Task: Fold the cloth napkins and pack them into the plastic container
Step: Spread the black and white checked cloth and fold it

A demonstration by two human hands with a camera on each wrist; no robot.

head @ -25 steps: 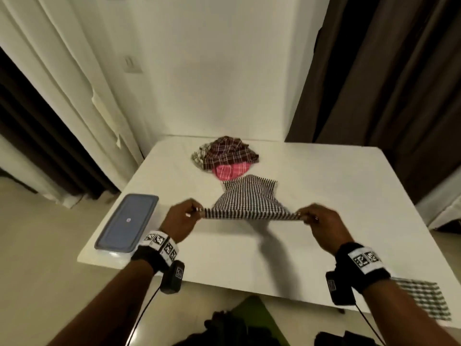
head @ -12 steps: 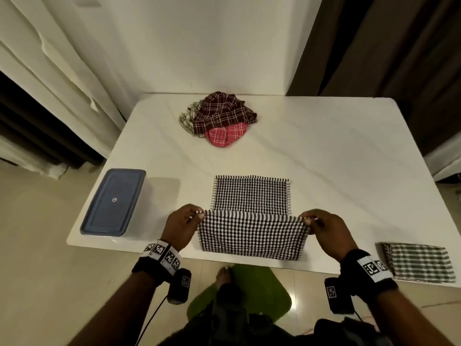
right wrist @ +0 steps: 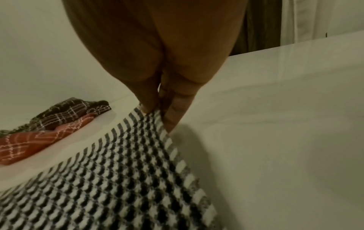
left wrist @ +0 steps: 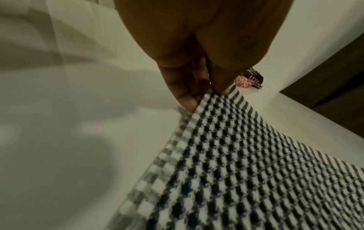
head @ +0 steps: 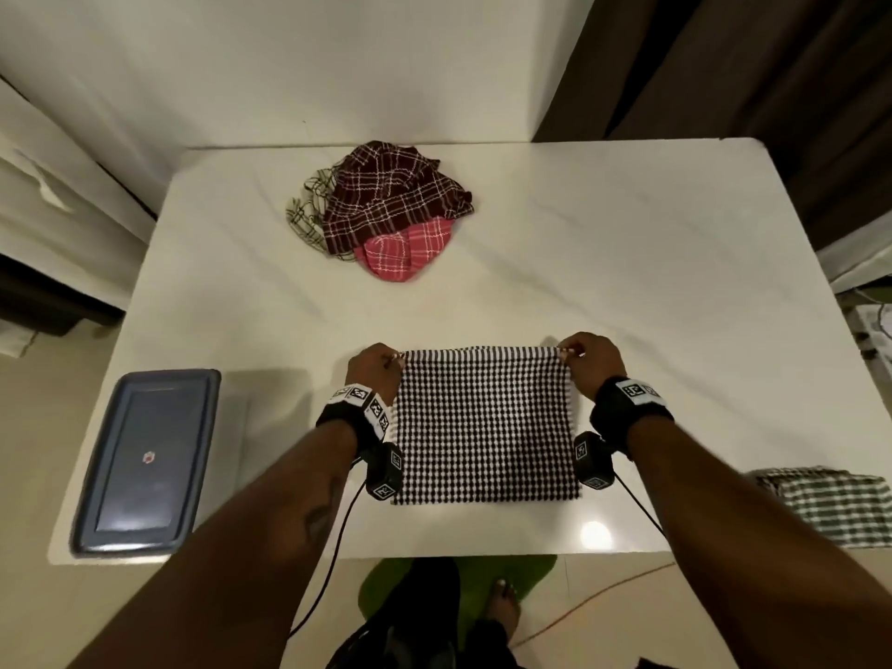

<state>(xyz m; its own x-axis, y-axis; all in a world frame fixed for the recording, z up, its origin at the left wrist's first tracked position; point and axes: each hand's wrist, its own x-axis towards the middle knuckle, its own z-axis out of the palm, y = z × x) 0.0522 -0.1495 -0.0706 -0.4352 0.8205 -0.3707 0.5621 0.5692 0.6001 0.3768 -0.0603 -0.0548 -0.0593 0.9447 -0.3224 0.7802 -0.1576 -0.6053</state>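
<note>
A black-and-white checked napkin [head: 485, 427] lies folded in half on the white table [head: 627, 263], near its front edge. My left hand [head: 381, 366] pinches its far left corner, and my right hand [head: 581, 357] pinches the far right corner. The left wrist view shows thumb and fingers [left wrist: 187, 96] closed on the checked napkin [left wrist: 246, 163] corner. In the right wrist view the fingers [right wrist: 173, 115] pinch the napkin [right wrist: 118, 179] the same way. The plastic container [head: 145, 463] with its blue-grey lid on sits at the front left of the table.
A heap of unfolded napkins [head: 386, 205], maroon plaid, pink and beige, lies at the back centre. A folded green-checked napkin [head: 830, 504] rests at the front right corner. Dark curtains hang to the right, pale ones to the left.
Both hands carried the near edge of the checked napkin away from me and over onto the far edge, so it now lies doubled. The camera tilted further down.
</note>
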